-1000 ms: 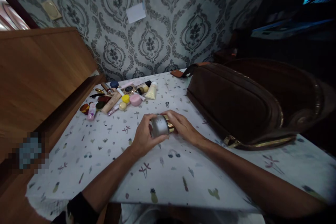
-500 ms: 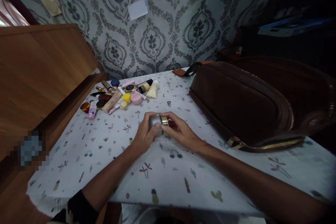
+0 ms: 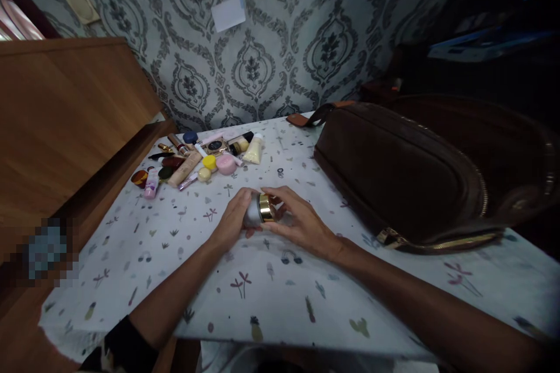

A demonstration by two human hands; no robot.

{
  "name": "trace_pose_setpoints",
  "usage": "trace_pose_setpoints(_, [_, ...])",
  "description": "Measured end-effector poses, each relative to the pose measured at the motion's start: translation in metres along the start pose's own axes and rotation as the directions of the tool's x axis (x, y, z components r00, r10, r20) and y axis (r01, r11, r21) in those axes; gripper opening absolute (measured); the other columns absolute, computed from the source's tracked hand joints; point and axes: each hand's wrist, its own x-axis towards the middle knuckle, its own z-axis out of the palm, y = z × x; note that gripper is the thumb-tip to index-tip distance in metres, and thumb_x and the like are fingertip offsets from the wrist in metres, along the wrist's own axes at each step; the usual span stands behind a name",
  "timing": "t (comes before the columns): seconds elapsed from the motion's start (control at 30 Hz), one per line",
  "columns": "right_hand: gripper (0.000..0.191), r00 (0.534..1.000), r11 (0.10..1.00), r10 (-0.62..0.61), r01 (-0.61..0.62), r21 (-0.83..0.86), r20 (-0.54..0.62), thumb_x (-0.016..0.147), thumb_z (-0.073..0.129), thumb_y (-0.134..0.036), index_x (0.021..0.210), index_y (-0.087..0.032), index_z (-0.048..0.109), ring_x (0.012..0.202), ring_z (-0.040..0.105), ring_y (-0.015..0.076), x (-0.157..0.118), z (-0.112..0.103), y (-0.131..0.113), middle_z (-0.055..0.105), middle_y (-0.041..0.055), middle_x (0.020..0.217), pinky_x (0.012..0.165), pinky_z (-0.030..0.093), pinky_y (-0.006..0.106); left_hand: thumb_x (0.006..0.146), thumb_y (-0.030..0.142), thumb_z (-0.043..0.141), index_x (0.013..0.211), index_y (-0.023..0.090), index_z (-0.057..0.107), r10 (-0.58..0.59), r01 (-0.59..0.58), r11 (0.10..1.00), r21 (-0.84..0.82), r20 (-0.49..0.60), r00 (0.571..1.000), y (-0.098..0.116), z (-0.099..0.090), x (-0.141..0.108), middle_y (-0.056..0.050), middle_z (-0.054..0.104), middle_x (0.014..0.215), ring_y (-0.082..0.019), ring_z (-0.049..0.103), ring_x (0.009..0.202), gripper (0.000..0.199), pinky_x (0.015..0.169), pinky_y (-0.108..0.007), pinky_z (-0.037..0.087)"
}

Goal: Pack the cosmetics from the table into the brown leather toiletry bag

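Both my hands are around a small cosmetic jar (image 3: 253, 213) with a frosted pale body and a shiny gold lid (image 3: 265, 208), tipped on its side above the table. My left hand (image 3: 232, 214) is wrapped round the body. With thumb and fingers, my right hand (image 3: 298, 218) grips the gold lid from the right. Whether the lid is screwed tight or loose, I cannot tell. Beyond my hands lies a group of cosmetics, among them a pink round jar (image 3: 226, 164), a yellow-lidded jar (image 3: 209, 162) and a cream-coloured tube (image 3: 253, 150).
A large dark brown bag (image 3: 394, 169) with a gold zip stands at the right of the table. The table wears a white printed cloth (image 3: 175, 268). A wooden panel (image 3: 74, 122) rises at the left, and a patterned wall (image 3: 280, 35) is behind.
The jar has turned in my hands and shifted slightly left, showing more of its gold lid. My left fingers have moved round the body, and my right hand has changed its hold on the lid.
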Motion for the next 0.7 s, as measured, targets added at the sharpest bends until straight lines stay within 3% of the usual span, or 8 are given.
trace_pose_setpoints(0.17, [0.054, 0.991, 0.983, 0.132, -0.129, 0.131, -0.015, 0.085, 0.073, -0.047, 0.131, -0.024, 0.056, 0.097, 0.061, 0.0212, 0.002, 0.002, 0.002, 0.061, 0.0090, 0.119, 0.076, 0.056, 0.035, 0.086, 0.070, 0.056, 0.105, 0.021, 0.051, 0.093, -0.083, 0.987, 0.136, -0.072, 0.993, 0.005, 0.004, -0.004, 0.005, 0.055, 0.073, -0.007, 0.044, 0.046, 0.053, 0.039, -0.020, 0.036])
trace_pose_setpoints(0.27, [0.054, 0.973, 0.940, 0.229, -0.223, 0.259, 0.009, 0.083, 0.073, -0.044, 0.130, -0.024, 0.055, 0.096, 0.061, 0.0201, 0.005, 0.002, 0.000, 0.062, 0.0076, 0.116, 0.078, 0.056, 0.036, 0.079, 0.068, 0.067, 0.111, 0.022, 0.048, 0.168, -0.149, 0.967, 0.209, -0.079, 0.983, 0.006, 0.004, -0.006, 0.004, 0.057, 0.080, -0.009, 0.048, 0.054, 0.059, 0.048, -0.022, 0.042])
trace_pose_setpoints(0.37, [0.056, 0.940, 0.848, 0.332, -0.331, 0.413, 0.072, 0.083, 0.071, -0.049, 0.130, -0.025, 0.054, 0.083, 0.062, 0.0170, 0.008, 0.001, -0.003, 0.063, 0.0055, 0.108, 0.071, 0.056, 0.033, 0.070, 0.064, 0.077, 0.116, 0.022, 0.045, 0.242, -0.213, 0.935, 0.284, -0.071, 0.968, 0.007, 0.003, -0.008, 0.000, 0.061, 0.092, -0.016, 0.058, 0.075, 0.070, 0.066, -0.027, 0.049])
trace_pose_setpoints(0.5, [0.051, 0.903, 0.710, 0.403, -0.412, 0.572, 0.150, 0.085, 0.066, -0.060, 0.116, -0.021, 0.062, 0.067, 0.058, 0.0133, 0.010, 0.002, -0.004, 0.063, 0.0029, 0.090, 0.061, 0.052, 0.029, 0.062, 0.061, 0.083, 0.121, 0.022, 0.043, 0.296, -0.228, 0.846, 0.482, -0.068, 0.953, 0.008, 0.002, -0.012, -0.006, 0.063, 0.108, -0.024, 0.062, 0.094, 0.081, 0.081, -0.034, 0.048])
trace_pose_setpoints(0.7, [0.058, 0.847, 0.526, 0.453, -0.506, 0.683, 0.278, 0.082, 0.060, -0.074, 0.081, -0.017, 0.058, 0.050, 0.050, 0.0110, 0.010, 0.008, 0.002, 0.054, -0.0015, 0.060, 0.046, 0.040, 0.024, 0.062, 0.063, 0.083, 0.124, 0.023, 0.044, 0.248, -0.169, 0.738, 0.653, -0.029, 0.968, 0.009, 0.002, -0.014, -0.006, 0.066, 0.108, -0.027, 0.066, 0.092, 0.084, 0.080, -0.036, 0.048])
